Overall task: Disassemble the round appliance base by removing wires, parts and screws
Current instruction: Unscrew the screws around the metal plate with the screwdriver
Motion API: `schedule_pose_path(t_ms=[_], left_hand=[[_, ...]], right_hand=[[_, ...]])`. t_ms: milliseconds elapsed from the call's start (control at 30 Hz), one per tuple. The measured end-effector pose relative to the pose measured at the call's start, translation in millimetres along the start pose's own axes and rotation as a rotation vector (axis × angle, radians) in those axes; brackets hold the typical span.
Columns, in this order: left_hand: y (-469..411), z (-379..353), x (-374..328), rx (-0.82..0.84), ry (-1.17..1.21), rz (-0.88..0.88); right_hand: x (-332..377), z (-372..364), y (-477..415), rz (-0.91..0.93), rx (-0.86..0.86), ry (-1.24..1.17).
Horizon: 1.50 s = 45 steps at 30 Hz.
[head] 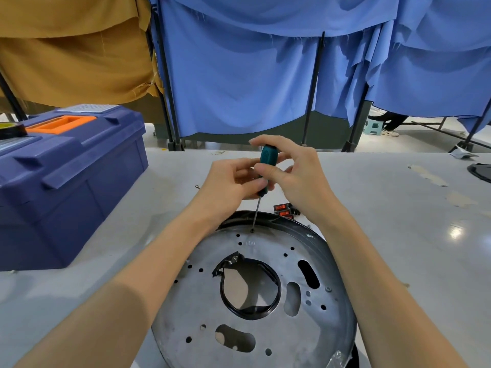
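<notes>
The round metal appliance base [252,333] lies flat on the table in front of me, with a black-rimmed centre hole and several smaller holes. A teal-handled screwdriver [267,158] stands nearly upright, its tip in a screw hole [252,230] at the base's far rim. My right hand [295,173] grips the handle from the top and side. Fingers of my left hand [233,181] pinch the lower part of the handle. Two red rocker switches [283,210] lie just beyond the base.
A blue toolbox [66,181] with an orange handle stands at the left on the table [398,235]. A small metal ring terminal [197,186] lies left of my hands. A dark object [481,172] sits at the right edge. Blue and tan curtains hang behind.
</notes>
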<state>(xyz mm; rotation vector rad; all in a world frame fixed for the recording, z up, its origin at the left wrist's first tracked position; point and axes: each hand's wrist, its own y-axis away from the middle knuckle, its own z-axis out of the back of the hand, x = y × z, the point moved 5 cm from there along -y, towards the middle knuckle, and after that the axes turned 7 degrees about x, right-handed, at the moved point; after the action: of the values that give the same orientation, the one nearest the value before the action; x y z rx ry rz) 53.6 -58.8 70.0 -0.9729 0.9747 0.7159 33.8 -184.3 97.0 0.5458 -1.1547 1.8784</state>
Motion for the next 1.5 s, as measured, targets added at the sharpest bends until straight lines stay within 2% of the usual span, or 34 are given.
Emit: schedule_pose_path(t_ms=[133,367,600,900,1000,1100,1333,1500], left_hand=[[0.8,-4.6,7.8,-0.173,-0.010,-0.061],[3.9,-2.7,12.5,-0.222,0.088,-0.009],[4.4,-6.1,13.7,-0.259,0.112,0.047],[6.1,-4.4,22.0,-0.230,0.182,0.080],[5.4,-5.2,23.7,-0.106,0.258,0.093],[6.2,-9.5,25.0,-0.012,0.188,0.091],[6.1,-10.0,25.6,-0.152,0.112,0.068],[7.3,-7.8,26.2,-0.116,0.088,0.087]], right_hand=[[2.5,0.2,-0.4,-0.014,-0.032,0.010],[9.3,5.5,0.3,-0.030,-0.167,0.034],[11.9,5.0,1.3,-0.028,-0.093,-0.027],[14.3,-0.7,0.4,-0.001,-0.084,-0.023],[11.9,2.5,0.1,-0.009,-0.101,-0.024],[9.9,3.4,0.5,-0.011,-0.090,-0.033],[13.9,-8.8,0.9,0.001,-0.012,-0.098],[16.8,-10.2,0.1,0.034,-0.039,-0.047]])
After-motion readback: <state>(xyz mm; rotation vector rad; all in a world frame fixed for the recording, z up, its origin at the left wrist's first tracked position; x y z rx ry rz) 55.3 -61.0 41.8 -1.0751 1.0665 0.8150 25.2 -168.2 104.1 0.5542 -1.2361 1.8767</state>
